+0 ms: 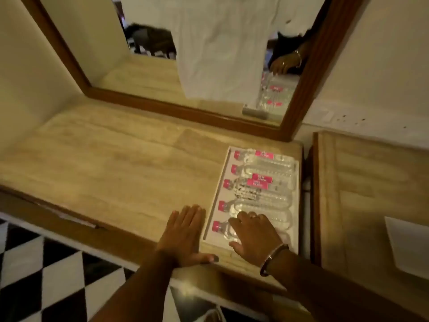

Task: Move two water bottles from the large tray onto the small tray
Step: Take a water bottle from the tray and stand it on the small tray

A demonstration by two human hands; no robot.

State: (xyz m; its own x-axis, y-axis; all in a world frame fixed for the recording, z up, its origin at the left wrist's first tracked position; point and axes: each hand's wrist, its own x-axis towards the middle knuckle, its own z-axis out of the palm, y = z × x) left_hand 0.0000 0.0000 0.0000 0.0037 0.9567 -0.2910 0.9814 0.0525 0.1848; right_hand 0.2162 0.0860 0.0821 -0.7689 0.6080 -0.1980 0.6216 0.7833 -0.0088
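A large white tray (219, 184) lies on the right end of the stone counter and holds several clear water bottles with pink caps and pink labels, laid flat side by side. My right hand (255, 233) rests with spread fingers on the nearest bottle (220, 227), without a clear grip. The second bottle (260, 206) lies just beyond my fingertips. My left hand (183, 231) lies flat and open on the counter beside the tray's left rim. A small white tray (408, 245) shows partly at the right edge, on a separate wooden surface.
The beige stone counter (116, 163) stretches left of the tray. A wood-framed mirror (185, 108) leans along the back and reflects a person in white. A gap (306, 194) separates the counter from the wooden table (362, 182) on the right. Checkered floor lies below.
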